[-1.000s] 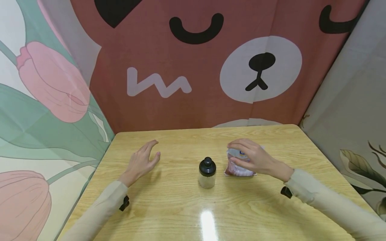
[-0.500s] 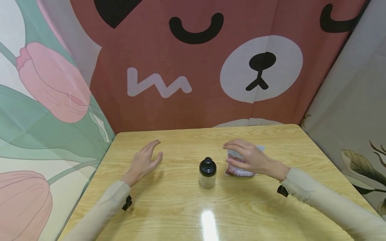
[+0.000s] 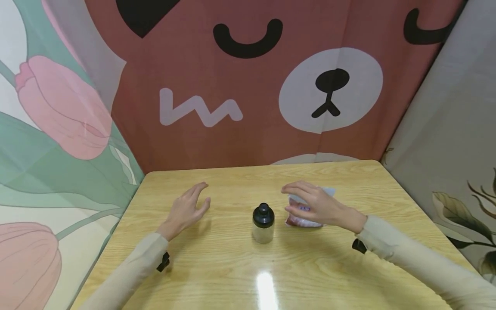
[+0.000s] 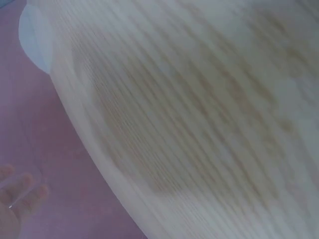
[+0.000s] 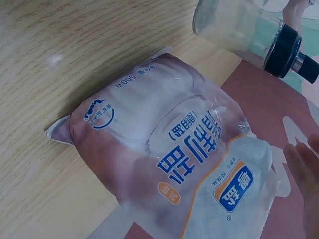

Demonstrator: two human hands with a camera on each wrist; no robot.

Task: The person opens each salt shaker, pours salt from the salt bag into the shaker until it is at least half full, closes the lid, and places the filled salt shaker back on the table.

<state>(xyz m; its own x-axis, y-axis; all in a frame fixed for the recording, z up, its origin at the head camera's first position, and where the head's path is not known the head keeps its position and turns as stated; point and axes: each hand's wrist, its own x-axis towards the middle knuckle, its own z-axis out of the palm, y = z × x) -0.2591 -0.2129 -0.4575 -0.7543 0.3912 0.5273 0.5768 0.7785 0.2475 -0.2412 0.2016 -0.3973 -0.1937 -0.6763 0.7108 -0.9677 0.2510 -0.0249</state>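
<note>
Bag point(image 3: 304, 222) sits on the worktop point(image 3: 217, 275), at about three o'clock from the upright bottle point(image 3: 263, 224) in the head view, near it. The right hand point(image 3: 319, 207) hovers by the bag, fingers wide from the thumb and holding nothing. At nine o'clock from the bottle, well apart, the left hand point(image 3: 185, 212) has its fingers wide, likewise holding nothing.

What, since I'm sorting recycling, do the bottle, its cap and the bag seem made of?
Bottle: glass or clear plastic, smooth and see-through; can't tell which. Cap: probably plastic, glossy black with highlights. Bag: likely plastic film, shiny, printed, creased.
</note>
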